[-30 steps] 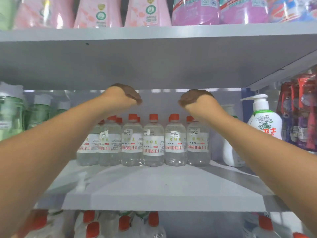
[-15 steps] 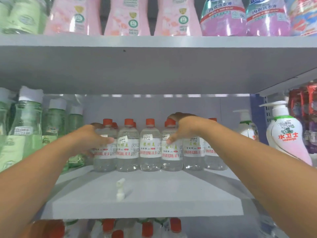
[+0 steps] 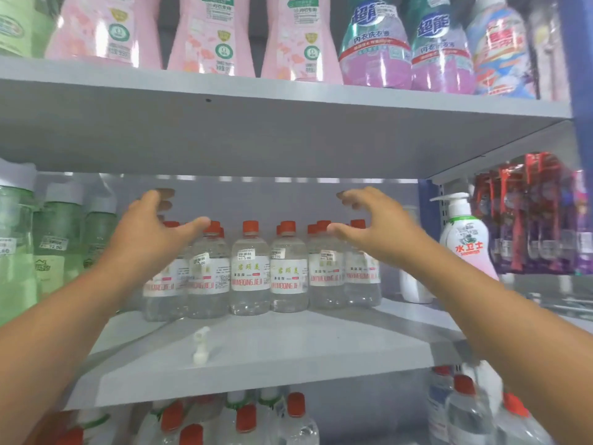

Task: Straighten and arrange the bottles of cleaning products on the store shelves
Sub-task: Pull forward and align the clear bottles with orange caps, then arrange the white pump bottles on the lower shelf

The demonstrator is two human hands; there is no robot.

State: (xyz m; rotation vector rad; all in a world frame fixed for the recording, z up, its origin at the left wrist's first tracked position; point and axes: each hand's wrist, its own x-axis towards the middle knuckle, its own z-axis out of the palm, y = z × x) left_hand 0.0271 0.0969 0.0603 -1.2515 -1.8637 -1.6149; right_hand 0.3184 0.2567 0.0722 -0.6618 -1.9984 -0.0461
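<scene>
Both hands, left hand [image 3: 150, 232] and right hand [image 3: 372, 226], spread and gripping nothing above the clear bottles [image 3: 250, 271]; we judge that row mostly squared, loose pump [image 3: 201, 345] at 6 o'clock left.

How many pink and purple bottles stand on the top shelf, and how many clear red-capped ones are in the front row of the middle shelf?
Pink bottles: 3
Purple bottles: 2
Clear red-capped bottles, front row: 6
Total: 11

clear bottles [image 3: 250, 277]: glossy transparent plastic, paper labels | shelf [image 3: 288, 354]: smooth matt grey | red caps [image 3: 250, 227]: plastic
</scene>
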